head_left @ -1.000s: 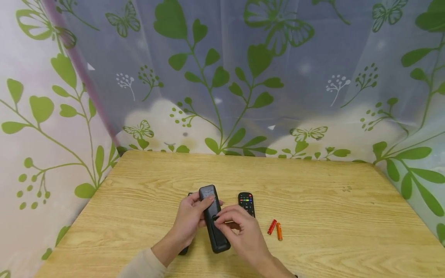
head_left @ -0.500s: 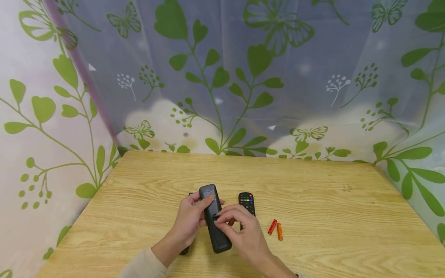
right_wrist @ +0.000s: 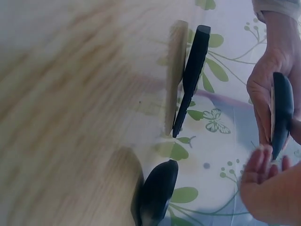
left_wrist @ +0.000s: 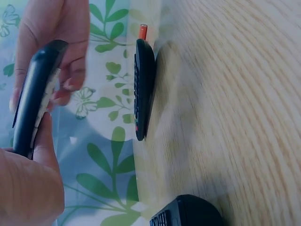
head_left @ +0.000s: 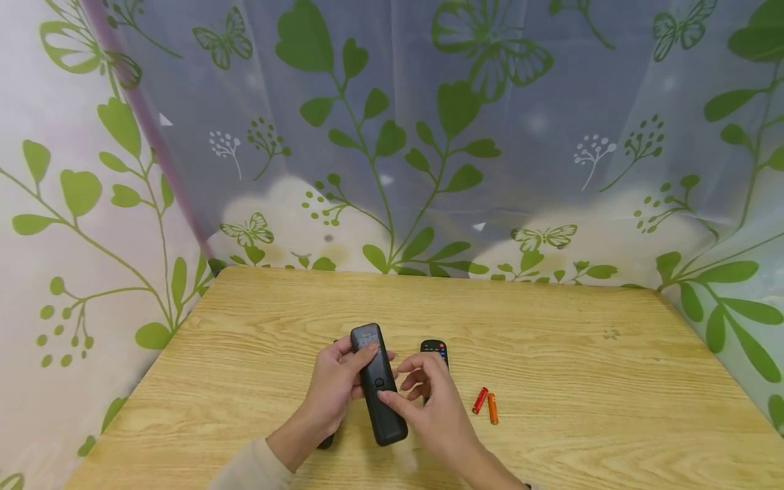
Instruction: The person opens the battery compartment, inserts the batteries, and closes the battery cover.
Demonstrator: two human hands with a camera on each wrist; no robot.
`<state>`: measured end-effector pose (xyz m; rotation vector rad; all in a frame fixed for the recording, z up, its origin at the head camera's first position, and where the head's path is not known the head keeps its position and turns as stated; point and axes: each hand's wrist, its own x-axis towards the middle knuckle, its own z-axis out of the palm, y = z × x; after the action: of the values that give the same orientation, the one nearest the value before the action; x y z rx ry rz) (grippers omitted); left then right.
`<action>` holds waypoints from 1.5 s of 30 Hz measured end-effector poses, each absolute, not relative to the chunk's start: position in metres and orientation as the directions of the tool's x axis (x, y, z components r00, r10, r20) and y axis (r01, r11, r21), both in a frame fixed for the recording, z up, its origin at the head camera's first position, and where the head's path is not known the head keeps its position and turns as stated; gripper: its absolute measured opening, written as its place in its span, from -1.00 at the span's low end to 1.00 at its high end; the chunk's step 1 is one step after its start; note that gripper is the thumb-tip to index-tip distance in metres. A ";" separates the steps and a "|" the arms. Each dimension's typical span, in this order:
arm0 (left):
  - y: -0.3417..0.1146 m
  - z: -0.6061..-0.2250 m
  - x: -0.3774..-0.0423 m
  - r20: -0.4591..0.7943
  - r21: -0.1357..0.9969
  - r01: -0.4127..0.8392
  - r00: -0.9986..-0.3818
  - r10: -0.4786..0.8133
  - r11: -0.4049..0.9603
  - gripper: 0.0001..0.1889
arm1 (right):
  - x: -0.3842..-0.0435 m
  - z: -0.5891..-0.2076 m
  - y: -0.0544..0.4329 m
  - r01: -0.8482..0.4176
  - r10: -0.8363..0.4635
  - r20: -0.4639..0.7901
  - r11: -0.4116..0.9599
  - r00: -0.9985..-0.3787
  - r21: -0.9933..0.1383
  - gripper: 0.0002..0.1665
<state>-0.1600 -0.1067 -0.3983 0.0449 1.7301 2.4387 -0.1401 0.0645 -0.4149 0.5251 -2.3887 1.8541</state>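
Note:
In the head view my left hand (head_left: 331, 384) grips a black remote control (head_left: 389, 425) with its back facing up, the thumb lying across the upper part. The lower back of this remote looks smooth, with a small round latch mark near the middle. My right hand (head_left: 442, 408) is beside it, thumb tip touching the back just under the latch. Its other fingers are bent loosely and apart from the remote. The left wrist view shows pale buttons on the underside of the held remote (left_wrist: 35, 89).
A colourful-buttoned remote (head_left: 434, 346) lies behind my right hand. Another black remote (head_left: 327, 442) is mostly hidden under my left hand. To the right, a red battery (head_left: 480, 401) and an orange battery (head_left: 493, 408) lie on the wooden table (head_left: 582, 354). Patterned curtains (head_left: 392, 170) surround it.
My right fingers have lifted off the latch and spread rightward; the thumb stays on the remote. A raised edge seen along the lower back a second ago now looks flush. My left hand keeps its grip.

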 end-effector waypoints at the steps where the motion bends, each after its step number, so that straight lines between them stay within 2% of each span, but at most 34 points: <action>1: -0.107 -0.398 -0.160 -0.057 0.942 -0.099 -0.989 0.139 -0.321 -0.56 | -0.141 -0.414 0.066 -0.255 -0.228 0.207 0.210 -0.952 -0.944 -0.56; 3: -0.107 -0.398 -0.160 -0.047 0.947 -0.089 -0.989 0.139 -0.309 -0.55 | -0.142 -0.414 0.068 -0.159 -0.247 0.103 0.221 -0.964 -0.962 -0.53; 6: -0.106 -0.397 -0.159 -0.029 0.956 -0.065 -0.991 0.130 -0.286 -0.55 | -0.143 -0.414 0.070 -0.088 -0.300 0.007 0.257 -0.954 -0.962 -0.54; 11: -0.105 -0.397 -0.158 0.002 0.967 -0.027 -0.994 0.112 -0.255 -0.55 | -0.145 -0.414 0.072 -0.081 -0.362 -0.034 0.296 -0.931 -0.952 -0.55; 19: -0.105 -0.404 -0.157 -0.016 0.969 -0.039 -0.995 0.094 -0.244 -0.54 | -0.146 -0.413 0.074 -0.114 -0.383 -0.036 0.361 -0.923 -0.925 -0.59; 22: -0.105 -0.406 -0.158 -0.027 0.965 -0.050 -0.996 0.091 -0.259 -0.56 | -0.145 -0.412 0.073 -0.174 -0.356 0.010 0.432 -0.934 -0.885 -0.54; 25: -0.105 -0.408 -0.161 -0.027 0.961 -0.047 -0.997 0.075 -0.271 -0.58 | -0.141 -0.410 0.071 -0.289 -0.336 0.112 0.541 -0.935 -0.790 -0.43; 30: -0.106 -0.410 -0.164 -0.005 0.962 -0.023 -0.998 0.067 -0.273 -0.61 | -0.130 -0.407 0.064 -0.472 -0.349 0.320 0.693 -0.881 -0.545 -0.31; 34: -0.107 -0.408 -0.164 0.001 0.959 -0.015 -0.998 0.057 -0.283 -0.61 | -0.122 -0.405 0.059 -0.500 -0.367 0.371 0.777 -0.853 -0.383 -0.23; 40: -0.105 -0.407 -0.164 0.005 0.965 -0.004 -1.000 0.031 -0.262 -0.56 | -0.122 -0.403 0.056 -0.489 -0.380 0.332 0.791 -0.864 -0.368 -0.24; 43: -0.107 -0.408 -0.164 0.007 0.974 -0.003 -0.999 0.042 -0.228 -0.52 | -0.124 -0.404 0.057 -0.487 -0.380 0.316 0.767 -0.869 -0.417 -0.27; 45: -0.108 -0.409 -0.164 -0.001 0.973 -0.014 -0.998 0.055 -0.232 -0.49 | -0.125 -0.404 0.058 -0.481 -0.385 0.289 0.727 -0.877 -0.490 -0.29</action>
<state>-0.1643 -0.1084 -0.4088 0.0511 1.9186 2.4316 -0.1250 0.0582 -0.4036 0.6983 -2.7622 0.8535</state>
